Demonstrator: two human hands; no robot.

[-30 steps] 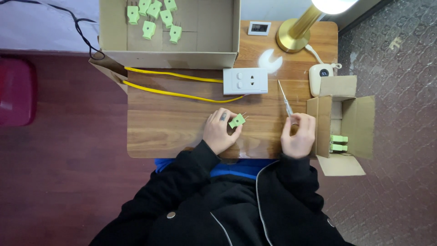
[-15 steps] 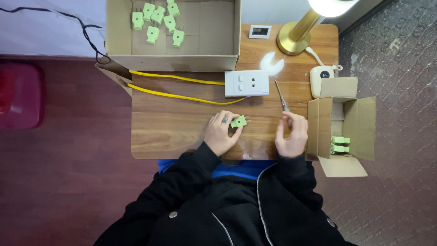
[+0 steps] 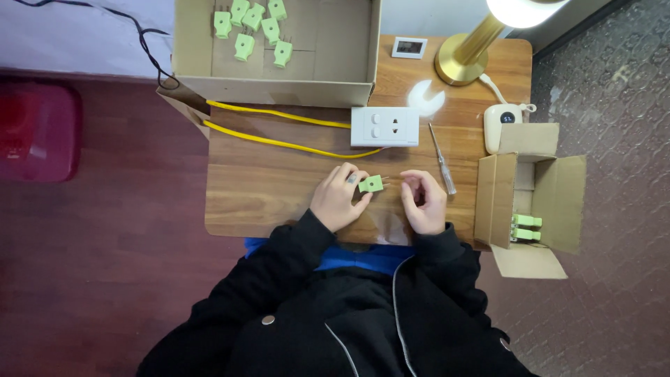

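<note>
My left hand [image 3: 340,199] grips a small green plug [image 3: 371,183] between thumb and fingers, just above the wooden table [image 3: 265,188]. My right hand [image 3: 423,202] rests on the table to its right, fingers loosely curled and holding nothing. A screwdriver [image 3: 442,158] with a clear handle lies on the table just right of that hand, apart from it. A white socket block [image 3: 384,126] with a yellow cable [image 3: 279,143] sits beyond both hands.
A large open cardboard box [image 3: 335,49] at the back holds several green plugs [image 3: 251,24]. A smaller open box [image 3: 551,188] at the right holds two green plugs [image 3: 525,227]. A brass lamp [image 3: 464,59], small white display [image 3: 409,47] and white device [image 3: 504,122] stand at the back right.
My right hand has put the screwdriver down on the table and moved left toward the plug. My left hand keeps its hold on the green plug.
</note>
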